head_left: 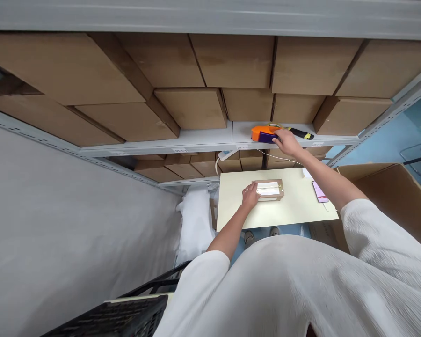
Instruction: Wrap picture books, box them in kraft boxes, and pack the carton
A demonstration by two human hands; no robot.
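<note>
On the pale yellow table lies a small cardboard box (279, 193) with a white label and tape across its top. My left hand (250, 195) grips the box's left end, fingers over the top edge. Farther up, my right hand (286, 142) is closed around an orange and purple tape dispenser (261, 134) at the front of the shelf. A black and yellow utility knife (301, 134) lies just right of that hand. Part of the dispenser is hidden behind the fingers.
Large cardboard boxes (235, 61) fill the grey metal shelf (203, 137). A phone (320, 192) with a cable lies at the right of the table (301, 213). Beside it stands a big open carton (382, 196). White bags (195, 220) are at left, a black crate (126, 318) lower left.
</note>
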